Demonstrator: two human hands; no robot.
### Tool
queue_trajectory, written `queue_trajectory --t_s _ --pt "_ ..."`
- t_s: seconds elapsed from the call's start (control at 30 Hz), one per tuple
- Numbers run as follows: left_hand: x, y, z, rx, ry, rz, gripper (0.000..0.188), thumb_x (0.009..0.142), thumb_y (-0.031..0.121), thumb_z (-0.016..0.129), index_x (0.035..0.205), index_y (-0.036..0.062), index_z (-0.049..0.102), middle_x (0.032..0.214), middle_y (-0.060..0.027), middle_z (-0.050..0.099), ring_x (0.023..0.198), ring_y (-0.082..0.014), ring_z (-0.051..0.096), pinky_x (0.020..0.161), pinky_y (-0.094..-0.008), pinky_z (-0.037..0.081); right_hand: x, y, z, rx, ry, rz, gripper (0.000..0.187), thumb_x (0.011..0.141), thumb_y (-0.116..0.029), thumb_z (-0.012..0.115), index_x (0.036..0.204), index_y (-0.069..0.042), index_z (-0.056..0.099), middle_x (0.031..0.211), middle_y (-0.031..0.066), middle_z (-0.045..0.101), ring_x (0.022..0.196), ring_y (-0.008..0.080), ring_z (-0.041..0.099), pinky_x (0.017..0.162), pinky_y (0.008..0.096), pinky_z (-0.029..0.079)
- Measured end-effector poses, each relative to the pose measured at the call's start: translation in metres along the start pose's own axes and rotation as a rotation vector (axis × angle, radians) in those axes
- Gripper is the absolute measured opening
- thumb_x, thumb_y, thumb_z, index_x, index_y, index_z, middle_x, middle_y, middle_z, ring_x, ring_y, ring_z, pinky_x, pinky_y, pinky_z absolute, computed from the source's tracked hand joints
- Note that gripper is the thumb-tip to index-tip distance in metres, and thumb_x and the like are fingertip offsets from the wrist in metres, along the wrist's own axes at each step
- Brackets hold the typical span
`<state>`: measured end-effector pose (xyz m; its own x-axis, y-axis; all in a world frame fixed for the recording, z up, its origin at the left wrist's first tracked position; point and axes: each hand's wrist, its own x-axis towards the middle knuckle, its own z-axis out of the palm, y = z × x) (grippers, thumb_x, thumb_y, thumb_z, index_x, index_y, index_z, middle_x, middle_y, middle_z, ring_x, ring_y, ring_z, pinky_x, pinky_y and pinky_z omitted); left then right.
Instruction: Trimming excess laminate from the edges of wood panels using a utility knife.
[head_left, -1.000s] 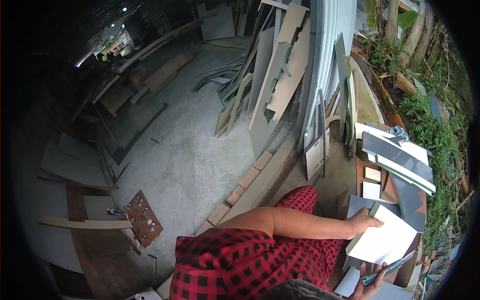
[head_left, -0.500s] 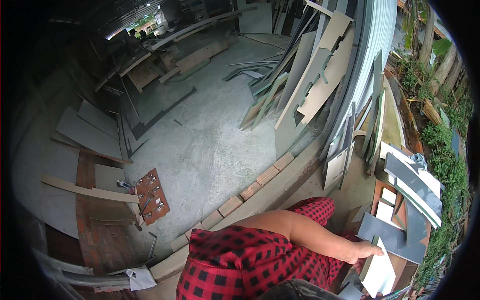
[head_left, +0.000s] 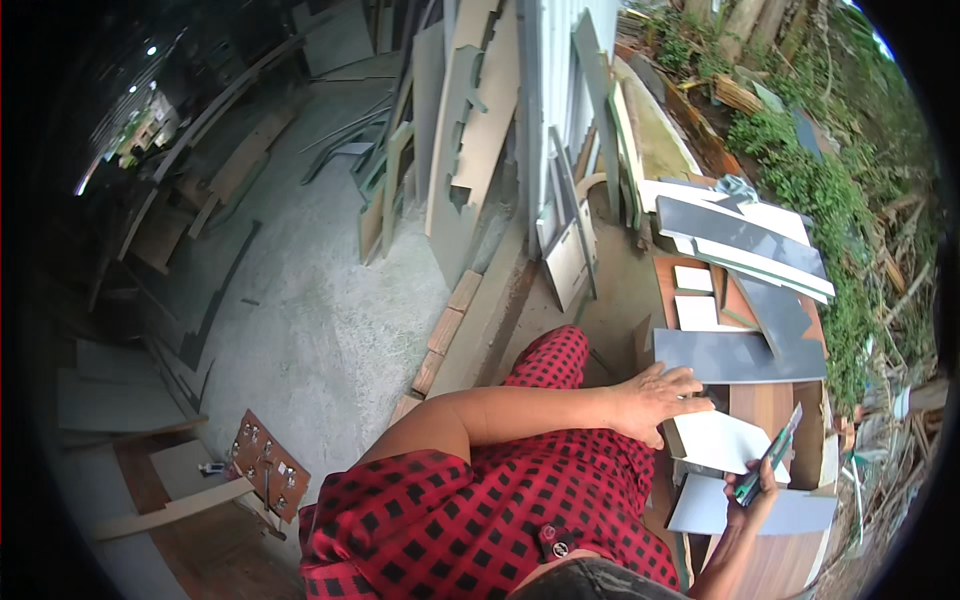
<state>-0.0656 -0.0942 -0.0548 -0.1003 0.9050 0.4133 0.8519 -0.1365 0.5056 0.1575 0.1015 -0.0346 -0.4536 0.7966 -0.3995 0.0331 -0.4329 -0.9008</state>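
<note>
With our right hand (head_left: 750, 492) we are clamping the grip on a green knife (head_left: 777, 450) at the right corner of the white board (head_left: 718, 441), which is lying between our hands. By the board's left edge we are holding our left hand (head_left: 650, 402), its grip apart; we cannot tell about contact. Beyond the board, a grey panel (head_left: 725, 354) is lying.
</note>
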Motion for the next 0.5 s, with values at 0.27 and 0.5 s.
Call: queue_trajectory --t_s 0.27,0.5 --pt "0.026 -0.007 0.01 -0.234 -0.117 0.094 0.059 0.069 0.005 0.065 0.125 0.014 0.05 0.113 -0.0152 0.056 0.103 -0.0333 0.054 0.091 -0.0404 0.042 0.005 -0.023 0.019 0.003 -0.203 0.103 0.033 0.086 -0.029 0.058 0.098 0.001 0.051 0.077 0.0109 0.056 0.057 0.0249 0.064 0.041 0.0283 0.05" --pt "0.055 0.009 0.006 -0.431 -0.167 -0.005 0.057 0.072 0.004 0.063 0.126 0.0135 0.048 0.114 -0.0145 0.058 0.104 -0.0331 0.056 0.086 -0.0387 0.046 -0.042 -0.046 0.008 -0.49 -0.067 -0.371 0.03 0.084 -0.012 0.06 0.111 0.0 0.053 0.081 0.0075 0.062 0.064 0.0139 0.057 0.058 0.0256 0.045"
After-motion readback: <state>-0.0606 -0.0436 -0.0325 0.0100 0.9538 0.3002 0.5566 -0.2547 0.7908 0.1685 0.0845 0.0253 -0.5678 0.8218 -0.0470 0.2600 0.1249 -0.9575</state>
